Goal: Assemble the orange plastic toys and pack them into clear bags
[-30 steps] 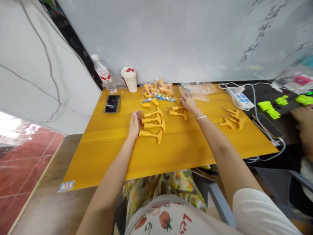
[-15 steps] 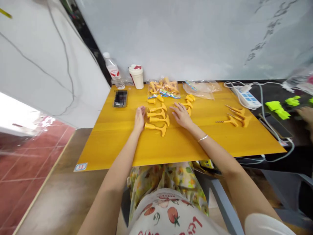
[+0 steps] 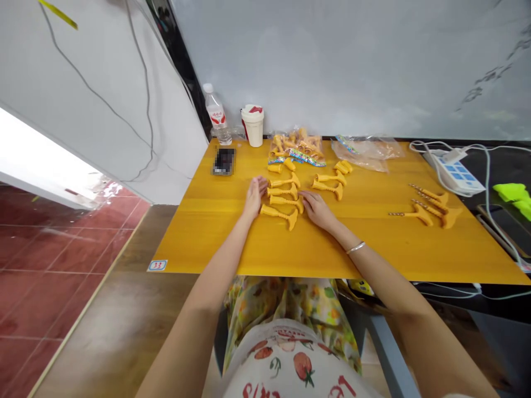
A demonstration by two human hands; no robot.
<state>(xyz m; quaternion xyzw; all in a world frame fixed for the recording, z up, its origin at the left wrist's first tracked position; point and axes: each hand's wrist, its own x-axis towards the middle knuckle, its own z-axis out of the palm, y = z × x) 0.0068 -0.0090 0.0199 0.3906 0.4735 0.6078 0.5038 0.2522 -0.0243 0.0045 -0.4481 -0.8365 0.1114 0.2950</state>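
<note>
A: Pos. of the 4 sleeved corkscrews (image 3: 279,200)?
B: Flat on yellow tabletop (image 3: 232,232), in a loose row btwn hands. Sleeve ends twd L hand (image 3: 253,198), T-handles twd R hand (image 3: 318,211).
A: L fingers?
B: Extended, approx. together, just beside sleeve ends. Contact unclear; no grip seen.
A: R?
B: Fingers close tog., slightly bent, tips right by T-handles of the middle ones. Can't tell if pinching or just touching.
A: Nearby?
B: 2 more sleeved pcs (image 3: 329,187) R of the row, beyond R hand. Loose sleeves (image 3: 274,168) past the far end; clear bag of yellow pcs (image 3: 296,148) behind those. Flat clear bag (image 3: 369,152) to its R.
A: Far R?
B: Bare corkscrews (image 3: 420,213), metal spirals pointing L, well apart from both hands. Pwr strip (image 3: 458,174) behind.
</note>
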